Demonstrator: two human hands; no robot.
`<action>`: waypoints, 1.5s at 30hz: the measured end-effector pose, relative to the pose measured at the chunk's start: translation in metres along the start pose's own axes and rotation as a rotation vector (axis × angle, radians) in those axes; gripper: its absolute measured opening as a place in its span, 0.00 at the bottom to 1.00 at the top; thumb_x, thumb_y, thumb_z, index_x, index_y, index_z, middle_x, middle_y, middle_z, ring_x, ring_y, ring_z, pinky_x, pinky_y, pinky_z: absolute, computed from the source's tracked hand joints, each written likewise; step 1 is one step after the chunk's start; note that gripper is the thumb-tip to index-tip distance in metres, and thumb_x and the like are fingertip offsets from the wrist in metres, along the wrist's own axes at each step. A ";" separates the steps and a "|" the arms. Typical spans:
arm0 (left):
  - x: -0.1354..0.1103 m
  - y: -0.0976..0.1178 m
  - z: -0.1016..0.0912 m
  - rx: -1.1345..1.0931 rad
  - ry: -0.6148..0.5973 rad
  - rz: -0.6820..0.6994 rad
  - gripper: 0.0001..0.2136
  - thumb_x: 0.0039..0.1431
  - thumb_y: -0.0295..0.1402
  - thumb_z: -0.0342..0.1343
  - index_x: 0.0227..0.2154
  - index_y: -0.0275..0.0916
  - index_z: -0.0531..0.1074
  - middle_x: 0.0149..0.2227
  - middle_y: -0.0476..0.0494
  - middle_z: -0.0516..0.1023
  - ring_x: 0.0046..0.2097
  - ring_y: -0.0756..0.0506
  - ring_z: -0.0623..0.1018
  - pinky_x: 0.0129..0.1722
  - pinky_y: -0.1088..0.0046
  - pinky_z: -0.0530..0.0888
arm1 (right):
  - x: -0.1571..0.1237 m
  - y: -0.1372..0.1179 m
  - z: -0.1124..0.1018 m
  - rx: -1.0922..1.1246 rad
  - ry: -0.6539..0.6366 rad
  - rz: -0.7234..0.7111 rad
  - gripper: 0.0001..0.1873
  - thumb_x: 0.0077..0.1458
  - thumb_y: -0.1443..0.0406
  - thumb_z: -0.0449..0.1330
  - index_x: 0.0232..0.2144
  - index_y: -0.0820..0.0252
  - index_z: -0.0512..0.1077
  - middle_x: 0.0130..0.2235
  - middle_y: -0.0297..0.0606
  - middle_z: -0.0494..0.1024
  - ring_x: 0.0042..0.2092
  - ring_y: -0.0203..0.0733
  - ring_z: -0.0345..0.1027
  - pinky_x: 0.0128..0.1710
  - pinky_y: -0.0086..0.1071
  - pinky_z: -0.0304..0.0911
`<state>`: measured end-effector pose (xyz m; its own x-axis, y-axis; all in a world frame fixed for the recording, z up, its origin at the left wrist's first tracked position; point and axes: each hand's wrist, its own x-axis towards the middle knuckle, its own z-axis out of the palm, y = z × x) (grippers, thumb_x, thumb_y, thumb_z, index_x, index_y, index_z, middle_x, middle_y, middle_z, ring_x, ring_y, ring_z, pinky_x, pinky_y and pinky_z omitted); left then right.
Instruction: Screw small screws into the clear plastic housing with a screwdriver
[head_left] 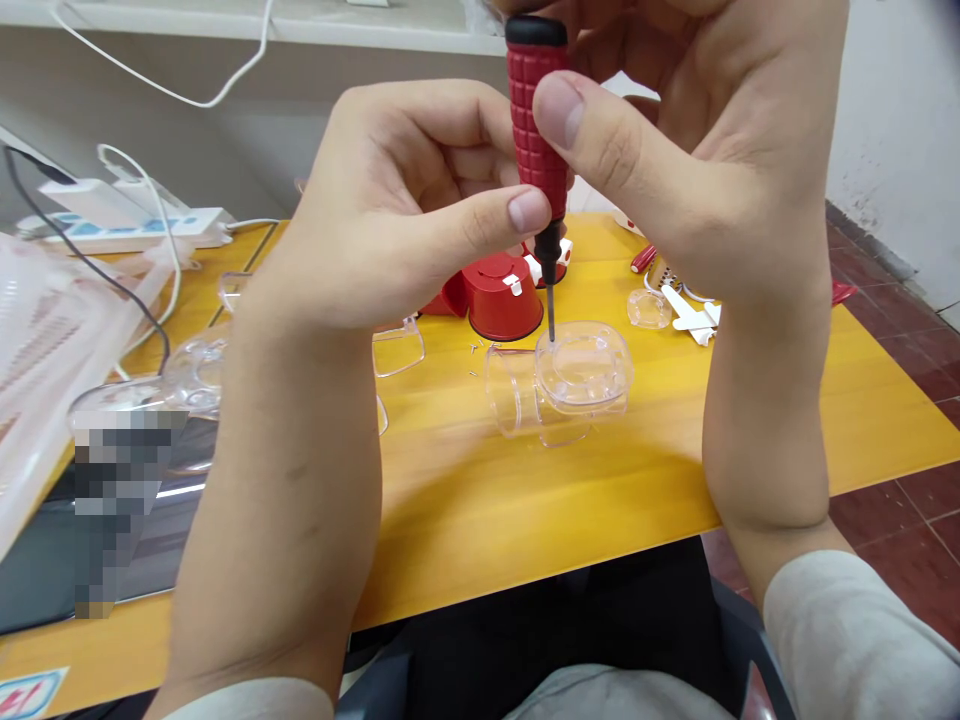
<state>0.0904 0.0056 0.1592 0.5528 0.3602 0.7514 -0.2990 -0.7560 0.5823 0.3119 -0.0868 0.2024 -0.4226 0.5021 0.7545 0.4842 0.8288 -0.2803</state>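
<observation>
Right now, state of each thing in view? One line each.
Left hand, pinching the screwdriver shaft end.
Right hand, gripping the handle.
Red-handled screwdriver, upright, tip on the shell.
Clear plastic shell, resting against the cylinder.
Clear plastic cylinder, lying on its side.
Red cup, standing, black rim down.
Power strip, white plugs inserted.

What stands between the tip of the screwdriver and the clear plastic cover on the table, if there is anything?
Nothing visible does. The red-handled screwdriver, pinched by the left hand and the right hand, points straight down, and its tip seems to rest on top of the clear plastic cover.
</observation>
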 end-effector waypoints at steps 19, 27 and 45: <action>0.001 -0.006 0.002 0.000 0.031 0.037 0.12 0.62 0.47 0.80 0.42 0.47 0.92 0.34 0.42 0.85 0.32 0.41 0.84 0.28 0.62 0.81 | -0.002 -0.002 0.000 -0.038 0.013 -0.004 0.28 0.82 0.55 0.56 0.68 0.69 0.82 0.63 0.36 0.87 0.64 0.34 0.82 0.67 0.25 0.82; 0.002 -0.002 0.008 -0.066 0.021 0.022 0.12 0.64 0.48 0.79 0.40 0.46 0.92 0.34 0.43 0.86 0.32 0.39 0.86 0.31 0.59 0.85 | 0.002 -0.008 0.005 0.155 0.032 0.095 0.27 0.81 0.60 0.53 0.65 0.74 0.80 0.63 0.38 0.86 0.64 0.32 0.83 0.71 0.25 0.79; -0.002 0.003 0.012 -0.099 0.040 -0.036 0.13 0.65 0.44 0.82 0.42 0.42 0.91 0.36 0.44 0.85 0.33 0.44 0.82 0.33 0.65 0.78 | -0.003 -0.002 0.003 0.091 -0.021 -0.035 0.38 0.82 0.53 0.43 0.70 0.75 0.79 0.66 0.35 0.85 0.62 0.33 0.84 0.69 0.24 0.82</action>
<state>0.0979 -0.0041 0.1561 0.5340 0.4091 0.7399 -0.3555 -0.6854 0.6355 0.3097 -0.0894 0.1992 -0.4544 0.4768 0.7525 0.3978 0.8644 -0.3076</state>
